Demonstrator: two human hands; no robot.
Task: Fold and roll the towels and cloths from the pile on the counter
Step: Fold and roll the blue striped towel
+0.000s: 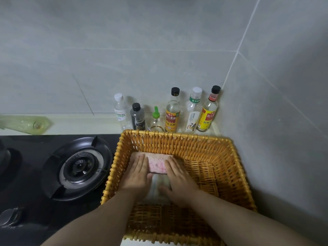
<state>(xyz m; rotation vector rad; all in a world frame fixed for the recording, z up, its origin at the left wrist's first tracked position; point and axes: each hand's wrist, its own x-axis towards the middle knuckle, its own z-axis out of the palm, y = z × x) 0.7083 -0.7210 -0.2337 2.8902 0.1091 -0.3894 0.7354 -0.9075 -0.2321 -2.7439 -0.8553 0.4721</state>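
Note:
A folded pink cloth [157, 163] lies in the far left part of a yellow wicker basket [229, 157]. Just in front of it lies a pale, whitish cloth [158, 183], mostly covered by my hands. My left hand [137, 176] rests flat on the left side of both cloths, fingers straight and pointing away from me. My right hand [179, 180] lies flat on their right side, its thumb across the pale cloth. Both hands press down into the basket.
A black gas hob with a round burner [78, 167] sits directly left of the basket. Several bottles of sauce and water [173, 112] stand against the tiled back wall. The side wall runs close along the basket's right. A green object [24, 124] lies on the back ledge.

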